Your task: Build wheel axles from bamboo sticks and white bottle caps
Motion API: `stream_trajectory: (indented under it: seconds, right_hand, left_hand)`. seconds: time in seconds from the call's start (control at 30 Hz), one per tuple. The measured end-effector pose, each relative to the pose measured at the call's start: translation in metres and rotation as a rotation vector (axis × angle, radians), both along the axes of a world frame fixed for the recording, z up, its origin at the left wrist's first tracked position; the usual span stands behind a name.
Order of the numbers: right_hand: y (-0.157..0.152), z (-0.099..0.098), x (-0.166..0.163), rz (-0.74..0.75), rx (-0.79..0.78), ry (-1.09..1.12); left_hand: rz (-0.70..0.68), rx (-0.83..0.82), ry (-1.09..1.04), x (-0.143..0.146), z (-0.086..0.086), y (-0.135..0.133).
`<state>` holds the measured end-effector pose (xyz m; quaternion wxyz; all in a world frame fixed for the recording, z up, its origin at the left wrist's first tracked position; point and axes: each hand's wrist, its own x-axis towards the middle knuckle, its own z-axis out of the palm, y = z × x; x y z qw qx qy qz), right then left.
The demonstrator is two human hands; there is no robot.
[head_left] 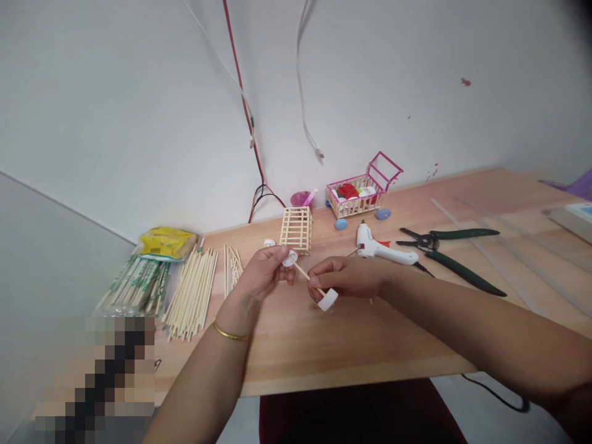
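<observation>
Between the fingers of my left hand (263, 271) is a white bottle cap (290, 258). A thin wooden stick (303, 271) runs from it to a second white cap (328, 300), like an axle with two wheels. My right hand (340, 275) pinches the stick close to that second cap. Just beyond my hands stands a small slatted frame of wooden sticks (296, 229), with another white cap (269, 243) at its left. To the right of the frame lies a white glue gun (386, 248), partly behind my right hand.
Behind is a pink-edged stick cart (356, 196) holding coloured caps, with blue caps (341, 224) as wheels. A pink cup (301, 199) stands beside it. Green-handled wire strippers (456, 253) lie right. Loose sticks (192, 293), wrapped chopsticks (139, 280) and a yellow packet (167, 244) lie left.
</observation>
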<state>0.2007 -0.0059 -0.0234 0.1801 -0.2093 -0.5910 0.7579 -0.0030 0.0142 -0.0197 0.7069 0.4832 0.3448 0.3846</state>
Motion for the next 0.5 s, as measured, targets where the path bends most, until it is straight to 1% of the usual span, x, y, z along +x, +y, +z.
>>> stream_trajectory:
  seconds: [0.2, 0.5]
  right_hand:
    - [0.0011, -0.0008, 0.0005, 0.005, 0.051, -0.017]
    - [0.0017, -0.0007, 0.0022, 0.016, 0.077, -0.054]
  left_hand:
    - [0.003, -0.003, 0.016, 0.0011, 0.0013, -0.0009]
    - [-0.015, 0.007, 0.008, 0.0004, -0.0004, -0.0004]
